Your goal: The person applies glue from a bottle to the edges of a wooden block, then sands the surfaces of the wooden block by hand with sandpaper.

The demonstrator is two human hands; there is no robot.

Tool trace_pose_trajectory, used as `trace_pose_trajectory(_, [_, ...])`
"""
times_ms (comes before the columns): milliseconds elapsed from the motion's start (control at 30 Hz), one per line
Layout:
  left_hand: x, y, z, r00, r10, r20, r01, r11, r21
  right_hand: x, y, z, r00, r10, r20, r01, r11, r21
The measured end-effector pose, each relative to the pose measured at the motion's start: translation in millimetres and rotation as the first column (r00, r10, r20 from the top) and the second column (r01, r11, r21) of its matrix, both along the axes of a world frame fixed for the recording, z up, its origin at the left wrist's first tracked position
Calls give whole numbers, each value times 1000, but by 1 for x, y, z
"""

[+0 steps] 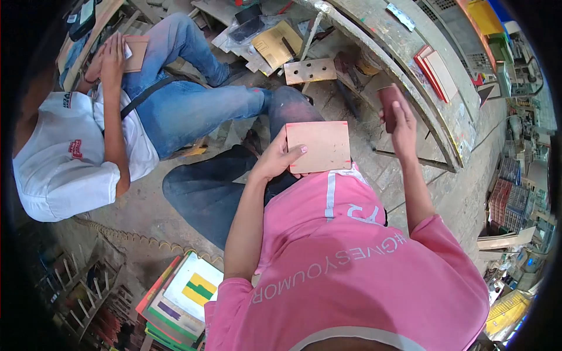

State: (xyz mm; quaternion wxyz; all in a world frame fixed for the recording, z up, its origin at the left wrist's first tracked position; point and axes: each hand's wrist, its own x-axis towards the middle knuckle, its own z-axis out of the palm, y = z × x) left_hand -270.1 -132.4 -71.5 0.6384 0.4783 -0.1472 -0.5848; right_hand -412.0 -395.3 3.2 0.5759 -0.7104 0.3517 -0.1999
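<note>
A flat tan board (319, 145) with small red marks at its corners rests above my lap. My left hand (276, 157) grips its left side, thumb on top and fingers underneath. Off to the right, apart from the board, my right hand (401, 120) is wrapped round a dark reddish-brown block (388, 108). What the block is made of cannot be told.
At the left sits a co-worker in a white shirt (70, 158), hands on another small board (136, 54). A curved bench (410, 82) holds red-edged boards (436, 76). A board with holes (310, 71) lies ahead; colourful panels (184, 292) are stacked lower left.
</note>
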Motion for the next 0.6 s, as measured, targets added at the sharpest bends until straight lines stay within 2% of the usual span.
trace_pose_trajectory(67, [-1,0,1,999,14,34,-12,999,-38,7,16,-8,999,44,-22,-42,998,56])
trace_pose_trajectory(133, [-2,2,2,996,45,76,-39,996,-83,21,41,-18,974,205,92,-191,971,-146])
trace_pose_trajectory(200, [-7,-1,-6,986,109,130,-90,985,-145,35,63,10,949,298,-98,-312,929,-197])
trace_pose_trajectory(233, [-8,-2,-7,968,175,179,-136,968,-211,43,66,9,917,384,-109,-398,850,-345])
trace_pose_trajectory(300, [-6,-1,-4,969,188,161,-151,964,-218,63,66,5,823,556,-118,-503,617,-605])
trace_pose_trajectory(333, [-7,0,-2,970,199,140,-164,961,-224,69,64,10,823,556,-117,-502,616,-607])
trace_pose_trajectory(367, [-6,4,-5,970,200,140,-165,960,-225,74,60,17,765,618,-179,-634,676,-377])
trace_pose_trajectory(400, [-3,9,-8,973,197,123,-174,969,-173,79,58,23,694,687,-216,-717,687,-121])
trace_pose_trajectory(433, [0,12,-12,975,195,106,-182,976,-122,81,55,20,735,672,-91,-676,737,-23])
trace_pose_trajectory(467, [2,15,-15,974,197,107,-183,975,-128,84,48,27,709,694,-122,-699,716,12])
trace_pose_trajectory(533, [7,17,-11,944,300,-140,-324,924,-202,87,44,25,707,701,-89,-694,713,102])
trace_pose_trajectory(600, [9,20,-10,955,278,-100,-293,934,-203,86,45,20,709,703,-56,-690,707,153])
